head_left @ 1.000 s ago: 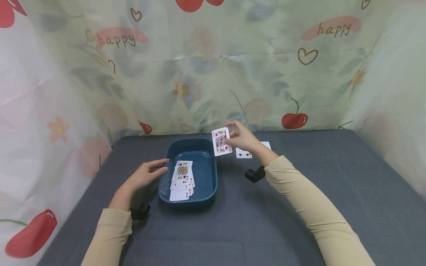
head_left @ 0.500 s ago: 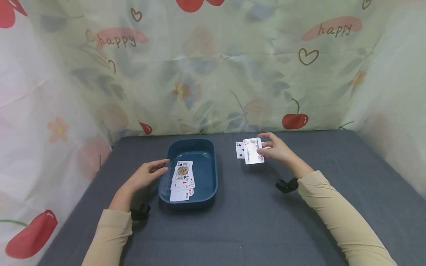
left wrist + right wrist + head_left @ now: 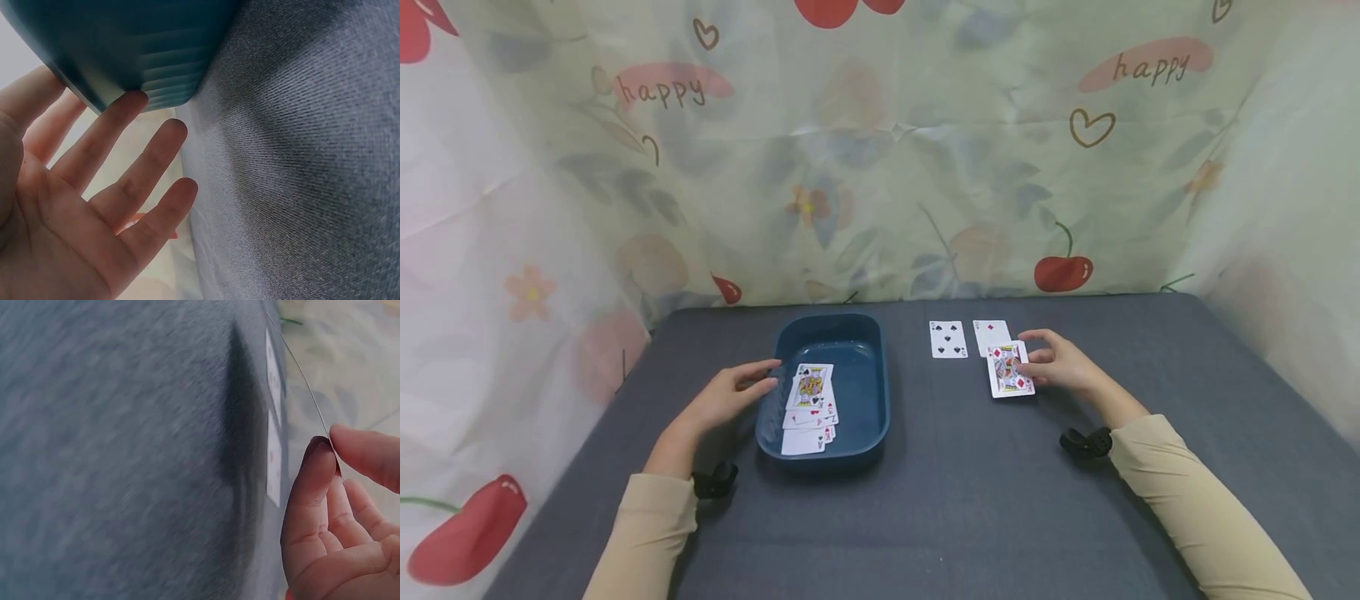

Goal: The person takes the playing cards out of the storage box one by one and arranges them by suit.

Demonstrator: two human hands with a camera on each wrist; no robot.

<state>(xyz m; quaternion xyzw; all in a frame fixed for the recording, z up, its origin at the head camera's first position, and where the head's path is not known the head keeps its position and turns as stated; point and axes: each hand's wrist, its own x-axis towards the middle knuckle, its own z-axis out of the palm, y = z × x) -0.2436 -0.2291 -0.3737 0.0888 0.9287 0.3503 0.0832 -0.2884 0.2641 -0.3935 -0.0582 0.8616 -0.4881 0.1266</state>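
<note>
Above dark cloth (image 3: pixel 940 508), pinches a face card (image 3: pixel 1004 369) in the right hand (image 3: pixel 1062 365) near a flat diamond card (image 3: pixel 991 332); holds the left hand (image 3: pixel 726 396) spread at the blue tray (image 3: pixel 861 396).

The head camera is looking forward and down from above the near side of the table (image 3: pixel 910 517), standing farthest back and taking in the left hand (image 3: pixel 733 396), right hand (image 3: pixel 1063 362), tray (image 3: pixel 863 400) and cloth (image 3: pixel 880 208) behind. The left wrist camera is sitting close to the palm, facing along the fingers (image 3: pixel 167 134) at the tray's outer wall; it is lying sideways, the table rising along its right. The right wrist camera, also sideways, is skimming low over the table, seeing the card (image 3: pixel 1010 369) edge-on. Head and left wrist views are sharing the left hand and tray; head and right wrist, the right hand and card; both wrists, the table and cloth.
</note>
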